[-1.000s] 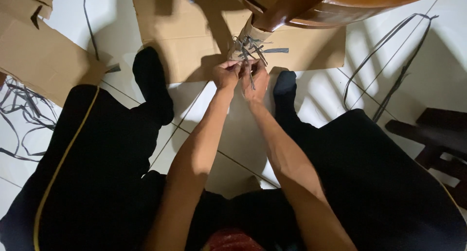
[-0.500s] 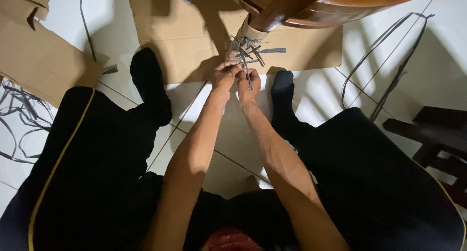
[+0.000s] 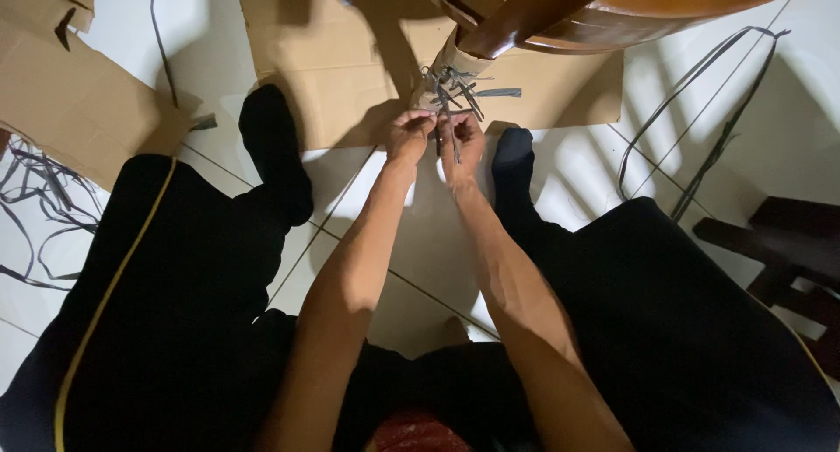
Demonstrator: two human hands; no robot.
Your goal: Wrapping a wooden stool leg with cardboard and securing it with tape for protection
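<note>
grey strap ends [image 3: 455, 86] bunched on cardboard-wrapped chair leg [image 3: 446, 67], just above both hands | left hand [image 3: 409, 135] pinched shut on a strap end | right hand [image 3: 461, 141] gripping another strand hanging down | flat cardboard sheet [image 3: 332, 58] beneath, 2 black-socked feet either side

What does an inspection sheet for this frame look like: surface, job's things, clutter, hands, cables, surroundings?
Surface: white tiled floor, partly covered by flat cardboard sheets.
Job's things: grey strips bunched around a cardboard-wrapped furniture leg; one strip end hangs between the hands.
Clutter: loose dark strips on the floor at left and right.
Hands: left hand and right hand close together, both pinching the strips just below the leg.
Cables: nothing seen.
Surroundings: brown wooden furniture above; dark wooden piece at right; the person's dark trousers and dark socks frame the spot.
</note>
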